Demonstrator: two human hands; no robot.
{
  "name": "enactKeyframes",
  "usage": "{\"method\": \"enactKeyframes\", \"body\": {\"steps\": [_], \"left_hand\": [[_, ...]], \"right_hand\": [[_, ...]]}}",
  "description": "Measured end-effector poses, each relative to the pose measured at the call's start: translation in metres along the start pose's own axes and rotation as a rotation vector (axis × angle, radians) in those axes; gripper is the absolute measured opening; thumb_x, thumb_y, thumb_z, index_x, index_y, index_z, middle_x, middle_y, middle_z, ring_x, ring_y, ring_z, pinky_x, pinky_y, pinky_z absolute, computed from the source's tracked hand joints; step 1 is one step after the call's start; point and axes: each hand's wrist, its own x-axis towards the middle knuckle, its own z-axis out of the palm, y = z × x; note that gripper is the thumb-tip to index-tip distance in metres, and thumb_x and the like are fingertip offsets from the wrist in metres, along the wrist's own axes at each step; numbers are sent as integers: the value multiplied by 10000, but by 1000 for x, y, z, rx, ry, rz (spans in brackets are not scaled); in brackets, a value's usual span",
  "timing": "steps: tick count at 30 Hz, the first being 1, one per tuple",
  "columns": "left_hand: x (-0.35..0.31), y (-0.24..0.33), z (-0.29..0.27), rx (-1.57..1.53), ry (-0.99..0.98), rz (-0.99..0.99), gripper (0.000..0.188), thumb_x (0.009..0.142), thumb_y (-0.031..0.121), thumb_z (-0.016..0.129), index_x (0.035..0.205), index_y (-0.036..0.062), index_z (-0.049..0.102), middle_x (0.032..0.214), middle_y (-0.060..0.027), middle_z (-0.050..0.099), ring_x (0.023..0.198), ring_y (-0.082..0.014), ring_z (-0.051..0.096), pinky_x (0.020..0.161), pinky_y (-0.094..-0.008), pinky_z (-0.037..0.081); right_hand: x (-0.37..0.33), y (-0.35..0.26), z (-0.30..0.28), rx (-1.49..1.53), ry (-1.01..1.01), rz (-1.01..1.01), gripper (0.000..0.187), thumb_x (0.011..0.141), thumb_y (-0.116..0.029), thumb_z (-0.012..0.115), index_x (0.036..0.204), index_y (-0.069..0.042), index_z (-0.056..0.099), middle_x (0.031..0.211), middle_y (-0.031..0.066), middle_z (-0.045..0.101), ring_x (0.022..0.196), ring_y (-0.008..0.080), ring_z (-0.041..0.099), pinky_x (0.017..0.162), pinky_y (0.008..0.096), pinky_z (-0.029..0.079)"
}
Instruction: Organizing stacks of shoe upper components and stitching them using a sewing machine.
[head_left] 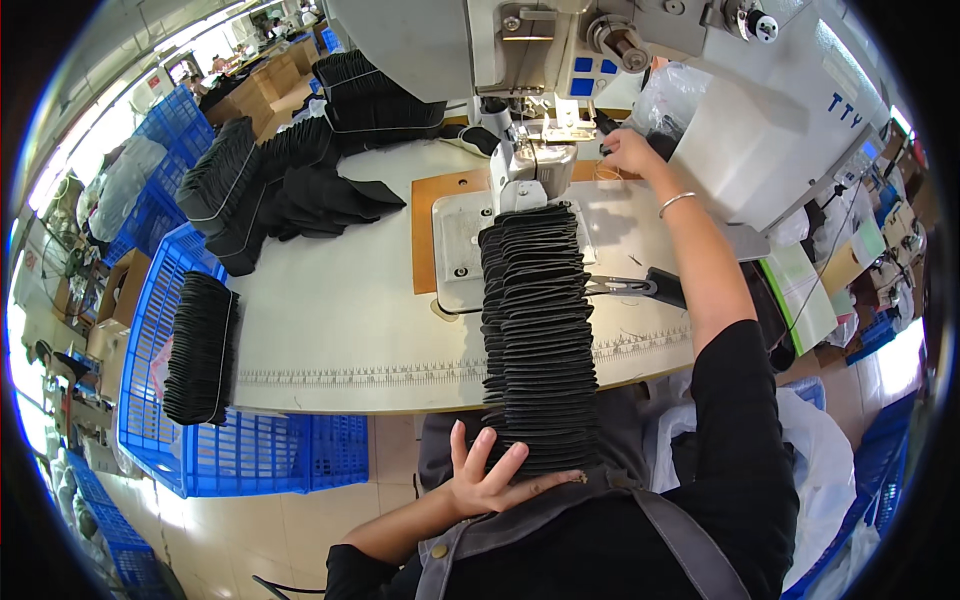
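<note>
A long row of black fabric pieces (540, 330), packed face to face, runs from the sewing machine (535, 165) over the table's front edge to my lap. My left hand (485, 482) has its fingers spread against the near end of this row, holding nothing. Beyond the needle area, to its right, my right hand (635, 153) reaches in with bent fingers drawn together. What they pinch, if anything, is too small to make out; a dark piece and loose thread lie beside the fingertips. Scissors (640, 285) with black handles lie right of the row, partly under it.
Tied bundles of black pieces (225, 180) are heaped at the table's back left, loose pieces (320, 200) beside them. Another bundle (202, 348) rests at the left edge over a blue crate (240, 455). A white plastic bag (815, 460) hangs at the right. The machine head overhangs the work area.
</note>
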Motion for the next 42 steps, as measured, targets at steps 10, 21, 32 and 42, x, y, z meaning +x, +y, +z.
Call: {"method": "enactKeyframes", "body": {"steps": [10, 21, 32, 42], "left_hand": [[-1, 0, -1, 10, -3, -2, 680, 634, 691, 729, 1251, 470, 552, 1323, -71, 408, 1269, -358, 375, 1048, -621, 287], [0, 0, -3, 20, -32, 4, 678, 650, 726, 687, 1271, 507, 524, 1343, -76, 392, 1288, -364, 358, 1052, -634, 267], [-1, 0, -2, 26, -17, 3, 720, 653, 723, 687, 1304, 473, 509, 1368, -78, 390, 1306, -371, 352, 1051, -633, 276], [-1, 0, -1, 33, 3, 1, 632, 682, 708, 672, 1261, 489, 545, 1353, -75, 411, 1294, -367, 367, 1050, -619, 289]], "right_hand": [[5, 17, 18, -326, 254, -90, 146, 754, -164, 683, 814, -33, 705, 774, 163, 669, 706, 297, 652, 693, 357, 515], [-12, 6, 8, -172, 124, -91, 273, 709, -240, 784, 810, -12, 671, 826, 143, 680, 747, 240, 638, 683, 351, 499], [-4, 4, 11, -348, 19, -38, 129, 760, -128, 711, 806, -16, 665, 808, 162, 670, 733, 268, 640, 686, 360, 499], [-21, -12, -1, 275, 288, -104, 150, 883, -121, 573, 936, 17, 550, 805, 100, 645, 717, 148, 604, 681, 265, 479]]}}
